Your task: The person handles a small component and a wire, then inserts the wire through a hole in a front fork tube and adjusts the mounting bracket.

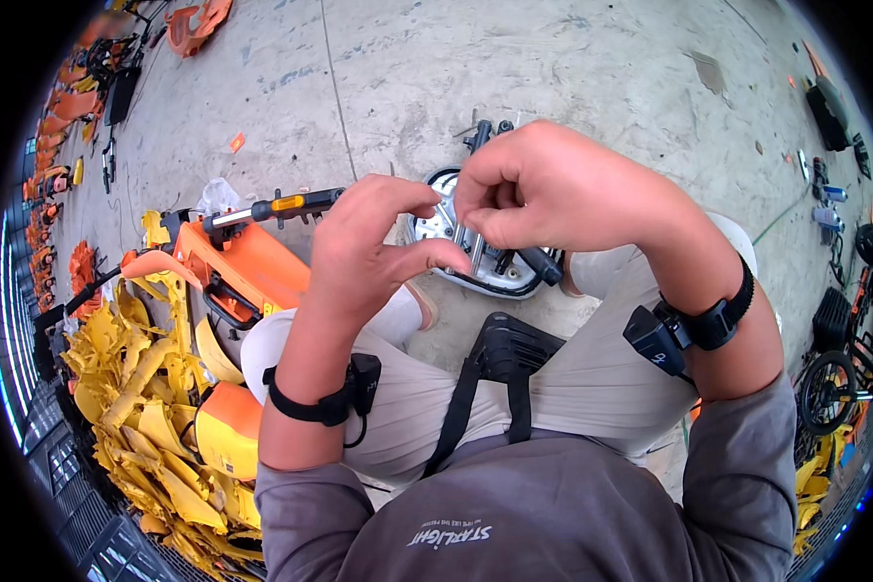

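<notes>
My left hand [369, 238] is raised over the gap between my knees, its thumb and fingers curved and apart, with nothing seen between them. Just to the right, my right hand [548, 189] is closed, fingertips curled in towards the thumb. Whatever it pinches, if anything, is hidden or too small to make out. Beneath both hands, on the floor, sits a pale round tray [487, 285] with a dark rim, holding metal parts and tools. A black handle [541, 266] sticks out over its right side. My hands partly cover the tray.
An orange plastic body part [262, 267] lies at my left, with a black and silver tube [286, 206] beside it. Broken yellow panels [150, 407] are heaped nearer. A black strapped piece [516, 347] sits between my thighs. A small black wheel [826, 392] and other parts lie far right.
</notes>
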`<control>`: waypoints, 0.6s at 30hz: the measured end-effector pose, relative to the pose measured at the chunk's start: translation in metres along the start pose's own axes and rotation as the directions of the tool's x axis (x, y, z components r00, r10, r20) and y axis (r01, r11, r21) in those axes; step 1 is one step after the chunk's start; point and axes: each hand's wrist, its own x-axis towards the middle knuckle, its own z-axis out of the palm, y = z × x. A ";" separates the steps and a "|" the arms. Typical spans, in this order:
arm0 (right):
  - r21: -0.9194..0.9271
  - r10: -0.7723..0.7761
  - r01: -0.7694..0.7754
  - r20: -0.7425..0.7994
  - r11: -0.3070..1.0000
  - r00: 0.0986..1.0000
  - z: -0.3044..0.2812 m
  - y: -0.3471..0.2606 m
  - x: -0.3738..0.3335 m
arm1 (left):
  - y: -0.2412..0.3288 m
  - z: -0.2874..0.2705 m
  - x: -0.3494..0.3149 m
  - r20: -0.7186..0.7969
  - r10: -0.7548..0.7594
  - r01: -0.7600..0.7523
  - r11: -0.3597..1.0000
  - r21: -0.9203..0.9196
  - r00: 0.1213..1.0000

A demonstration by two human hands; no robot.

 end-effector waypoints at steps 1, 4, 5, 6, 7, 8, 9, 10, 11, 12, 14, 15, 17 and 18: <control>-0.010 0.000 0.000 0.021 1.000 1.000 -0.001 0.000 -0.002 | -0.001 0.000 0.000 -0.008 -0.013 0.013 1.000 -0.001 1.000; -0.010 0.003 -0.002 0.050 1.000 0.999 -0.003 -0.001 -0.003 | -0.001 0.000 0.001 -0.016 -0.031 0.031 1.000 -0.002 0.999; 0.000 0.005 -0.005 0.058 1.000 0.998 -0.003 -0.002 -0.004 | -0.001 -0.001 0.001 -0.016 -0.037 0.037 0.999 -0.001 0.999; 0.000 0.005 -0.005 0.058 1.000 0.998 -0.003 -0.001 -0.004 | -0.001 0.000 0.001 -0.016 -0.037 0.037 0.999 -0.001 0.999; 0.004 -0.015 0.014 0.063 1.000 0.998 -0.003 0.000 -0.004 | -0.001 0.000 0.001 -0.023 -0.037 0.037 0.999 0.000 0.999; 0.009 -0.034 0.033 0.069 0.999 0.997 -0.003 0.000 -0.004 | 0.000 0.001 0.002 -0.030 -0.038 0.038 0.999 0.001 0.999; 0.009 -0.033 0.033 0.068 0.999 0.997 -0.002 -0.001 -0.004 | 0.000 0.001 0.002 -0.030 -0.037 0.037 0.999 0.001 0.999; -0.006 -0.017 0.017 0.071 1.000 0.997 -0.002 -0.002 -0.004 | 0.000 0.001 0.002 -0.026 -0.037 0.038 0.999 0.007 0.999; -0.021 0.000 0.002 0.074 1.000 0.997 -0.001 -0.003 -0.003 | 0.001 0.001 0.003 -0.023 -0.037 0.038 0.999 0.014 0.999; -0.020 0.000 0.002 0.074 1.000 0.997 -0.001 -0.003 -0.003 | 0.001 0.001 0.003 -0.023 -0.037 0.038 0.999 0.014 0.999; -0.027 0.000 0.002 0.067 1.000 0.998 0.000 -0.002 -0.003 | 0.000 0.002 0.003 -0.022 -0.042 0.042 0.999 0.016 0.999; -0.026 0.000 0.002 0.066 1.000 0.998 0.000 -0.002 -0.003 | 0.001 0.002 0.003 -0.021 -0.042 0.042 0.999 0.016 0.999; -0.041 0.011 -0.008 0.058 0.999 0.998 0.001 0.000 -0.003 | 0.001 0.003 0.003 -0.023 -0.047 0.048 0.998 0.029 0.999; -0.041 0.011 -0.009 0.058 0.999 0.998 0.001 0.000 -0.003 | 0.001 0.003 0.004 -0.022 -0.047 0.048 0.998 0.028 0.999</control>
